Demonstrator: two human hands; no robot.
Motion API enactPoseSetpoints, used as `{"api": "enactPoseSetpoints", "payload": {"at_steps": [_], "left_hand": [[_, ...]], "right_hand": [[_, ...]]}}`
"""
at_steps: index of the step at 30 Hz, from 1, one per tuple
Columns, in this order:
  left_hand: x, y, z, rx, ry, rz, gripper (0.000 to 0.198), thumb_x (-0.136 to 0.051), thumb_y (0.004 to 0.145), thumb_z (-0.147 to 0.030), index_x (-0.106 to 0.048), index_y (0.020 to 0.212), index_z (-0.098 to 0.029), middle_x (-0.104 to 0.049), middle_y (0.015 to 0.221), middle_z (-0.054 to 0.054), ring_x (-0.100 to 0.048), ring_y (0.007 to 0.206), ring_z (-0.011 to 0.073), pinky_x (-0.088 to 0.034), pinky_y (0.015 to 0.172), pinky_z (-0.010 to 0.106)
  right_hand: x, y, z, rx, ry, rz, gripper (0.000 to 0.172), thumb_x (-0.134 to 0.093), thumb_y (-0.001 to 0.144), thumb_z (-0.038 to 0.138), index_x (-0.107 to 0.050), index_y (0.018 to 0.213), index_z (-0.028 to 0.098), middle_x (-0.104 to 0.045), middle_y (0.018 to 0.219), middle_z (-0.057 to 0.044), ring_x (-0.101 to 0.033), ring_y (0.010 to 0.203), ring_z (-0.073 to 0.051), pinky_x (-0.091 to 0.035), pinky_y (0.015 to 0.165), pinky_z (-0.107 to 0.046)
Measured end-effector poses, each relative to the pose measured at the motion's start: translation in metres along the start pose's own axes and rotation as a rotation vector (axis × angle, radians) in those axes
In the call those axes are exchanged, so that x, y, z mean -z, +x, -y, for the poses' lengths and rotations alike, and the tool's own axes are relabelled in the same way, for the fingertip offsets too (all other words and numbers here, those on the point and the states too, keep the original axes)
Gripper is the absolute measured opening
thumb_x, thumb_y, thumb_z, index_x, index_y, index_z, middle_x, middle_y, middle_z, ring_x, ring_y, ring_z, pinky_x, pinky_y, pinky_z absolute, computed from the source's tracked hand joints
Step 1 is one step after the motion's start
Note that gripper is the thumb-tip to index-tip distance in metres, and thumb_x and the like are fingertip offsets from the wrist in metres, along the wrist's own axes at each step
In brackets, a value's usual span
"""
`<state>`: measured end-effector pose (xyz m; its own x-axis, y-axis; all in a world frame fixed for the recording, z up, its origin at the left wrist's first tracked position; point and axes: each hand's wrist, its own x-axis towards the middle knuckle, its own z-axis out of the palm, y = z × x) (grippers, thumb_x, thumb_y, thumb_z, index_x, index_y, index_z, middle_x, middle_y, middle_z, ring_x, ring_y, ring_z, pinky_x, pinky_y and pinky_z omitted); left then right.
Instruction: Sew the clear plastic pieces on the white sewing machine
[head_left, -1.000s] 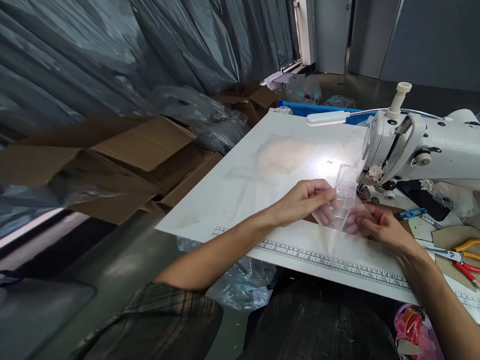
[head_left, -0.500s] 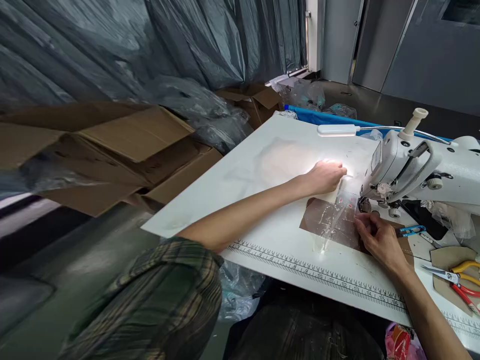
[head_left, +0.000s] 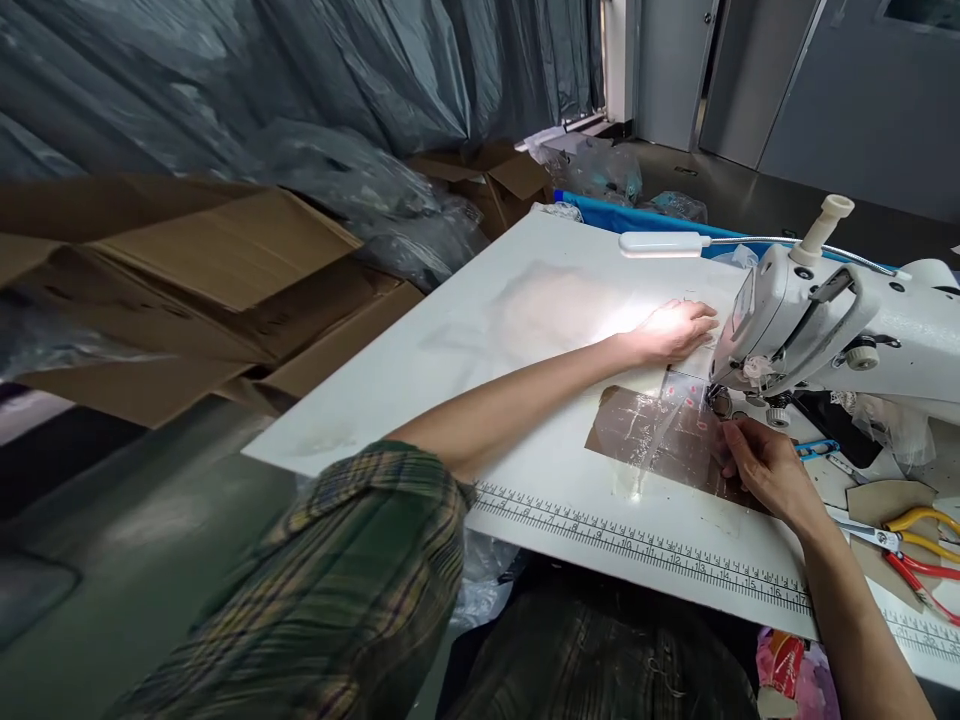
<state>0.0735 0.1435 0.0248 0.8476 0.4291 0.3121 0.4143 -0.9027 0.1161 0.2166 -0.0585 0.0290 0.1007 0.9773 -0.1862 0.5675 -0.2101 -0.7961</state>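
Observation:
My left hand (head_left: 677, 330) lies palm down under the lamp, left of the sewing machine (head_left: 787, 310). Its fingers are stretched out over the far end of a see-through sheet, and nothing is gripped in them. The clear plastic sheet (head_left: 679, 410), with small red marks, runs beside the needle area over a brown plate (head_left: 630, 430). At the sheet's right edge, my right hand (head_left: 765, 470) is closed, thumb against fingers, just in front of the presser foot. The fingertips are partly hidden, but the sheet's edge appears pinched there.
A white lamp (head_left: 664, 244) hangs over the white table (head_left: 360, 400), which has a printed ruler (head_left: 637, 545) along its front. Blue thread snips (head_left: 817, 449), pliers (head_left: 892, 540) and a dark phone-like object (head_left: 840, 425) lie right. Cardboard boxes (head_left: 232, 250) stand left.
My left hand has gone from a closed pinch to stretched fingers and moved slightly right, toward the machine. My right hand stays at the sheet's edge. The whole view has shifted slightly.

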Motion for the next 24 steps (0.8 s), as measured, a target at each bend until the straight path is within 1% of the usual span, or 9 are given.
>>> {"api": "enactPoseSetpoints", "payload": {"at_steps": [3, 6, 8, 10, 14, 17, 20, 22, 24], "left_hand": [[0.014, -0.030, -0.022, -0.001, 0.021, -0.011, 0.028, -0.041, 0.095, -0.013, -0.065, 0.109, -0.015, -0.064, 0.114, 0.011, -0.062, 0.087, 0.0179, -0.046, 0.070, 0.029], [0.021, -0.062, -0.050, -0.147, -0.012, 0.072, 0.023, -0.047, 0.094, -0.021, -0.069, 0.096, -0.016, -0.068, 0.095, 0.006, -0.062, 0.080, 0.0172, -0.047, 0.070, 0.030], [0.021, -0.077, -0.061, -0.219, 0.007, 0.123, 0.027, -0.052, 0.095, -0.034, -0.067, 0.107, -0.015, -0.068, 0.111, 0.009, -0.063, 0.088, 0.0206, -0.048, 0.075, 0.033], [0.017, -0.085, -0.062, -0.238, 0.061, 0.126, 0.038, -0.053, 0.095, -0.044, -0.063, 0.117, -0.014, -0.062, 0.128, 0.014, -0.062, 0.099, 0.0251, -0.048, 0.082, 0.038], [0.008, -0.089, -0.051, -0.256, 0.073, 0.003, 0.038, -0.049, 0.099, -0.047, -0.060, 0.118, -0.016, -0.060, 0.133, 0.015, -0.061, 0.108, 0.0257, -0.046, 0.092, 0.041], [0.006, -0.091, -0.052, -0.214, 0.065, -0.200, 0.029, -0.044, 0.102, -0.036, -0.061, 0.110, -0.014, -0.065, 0.121, 0.014, -0.063, 0.100, 0.0223, -0.048, 0.085, 0.038], [0.004, -0.094, -0.067, -0.164, 0.103, -0.374, 0.023, -0.041, 0.102, -0.023, -0.061, 0.105, -0.012, -0.069, 0.107, 0.012, -0.063, 0.089, 0.0193, -0.048, 0.075, 0.033], [0.001, -0.093, -0.078, -0.178, 0.114, -0.417, 0.021, -0.043, 0.100, -0.019, -0.062, 0.106, -0.011, -0.069, 0.106, 0.012, -0.063, 0.090, 0.0187, -0.048, 0.076, 0.032], [-0.002, -0.092, -0.083, -0.208, 0.096, -0.378, 0.021, -0.045, 0.099, -0.017, -0.062, 0.108, -0.011, -0.070, 0.107, 0.011, -0.063, 0.092, 0.0184, -0.048, 0.079, 0.032]], "right_hand": [[-0.002, -0.001, 0.002, 0.081, -0.089, -0.068, 0.037, -0.050, 0.084, 0.052, -0.067, 0.086, 0.019, -0.063, 0.055, -0.001, -0.057, 0.049, -0.016, -0.042, 0.047, -0.025], [-0.009, -0.001, 0.001, 0.135, -0.182, -0.183, 0.029, -0.056, 0.079, 0.047, -0.067, 0.084, 0.020, -0.065, 0.061, -0.002, -0.056, 0.052, -0.015, -0.039, 0.050, -0.026], [-0.013, -0.001, -0.001, 0.154, -0.222, -0.231, 0.027, -0.055, 0.078, 0.045, -0.066, 0.083, 0.021, -0.065, 0.063, -0.002, -0.056, 0.054, -0.015, -0.039, 0.052, -0.026], [-0.016, 0.000, -0.004, 0.167, -0.236, -0.259, 0.027, -0.053, 0.080, 0.044, -0.066, 0.083, 0.021, -0.066, 0.064, -0.003, -0.056, 0.055, -0.015, -0.039, 0.052, -0.027], [-0.017, 0.002, -0.007, 0.215, -0.222, -0.288, 0.027, -0.051, 0.083, 0.042, -0.067, 0.084, 0.020, -0.068, 0.069, -0.003, -0.056, 0.055, -0.015, -0.041, 0.054, -0.027], [-0.017, 0.003, -0.008, 0.287, -0.229, -0.293, 0.026, -0.051, 0.085, 0.040, -0.068, 0.086, 0.020, -0.069, 0.072, -0.004, -0.058, 0.058, -0.015, -0.045, 0.057, -0.028], [-0.019, 0.002, -0.009, 0.359, -0.299, -0.304, 0.025, -0.049, 0.088, 0.036, -0.069, 0.088, 0.021, -0.069, 0.076, -0.004, -0.061, 0.064, -0.017, -0.048, 0.062, -0.029], [-0.021, 0.001, -0.010, 0.393, -0.385, -0.308, 0.025, -0.048, 0.089, 0.034, -0.069, 0.091, 0.021, -0.070, 0.082, -0.006, -0.064, 0.071, -0.019, -0.049, 0.065, -0.030], [-0.023, 0.000, -0.010, 0.401, -0.485, -0.286, 0.027, -0.046, 0.090, 0.033, -0.069, 0.092, 0.020, -0.070, 0.087, -0.008, -0.065, 0.073, -0.021, -0.048, 0.063, -0.031]]}}
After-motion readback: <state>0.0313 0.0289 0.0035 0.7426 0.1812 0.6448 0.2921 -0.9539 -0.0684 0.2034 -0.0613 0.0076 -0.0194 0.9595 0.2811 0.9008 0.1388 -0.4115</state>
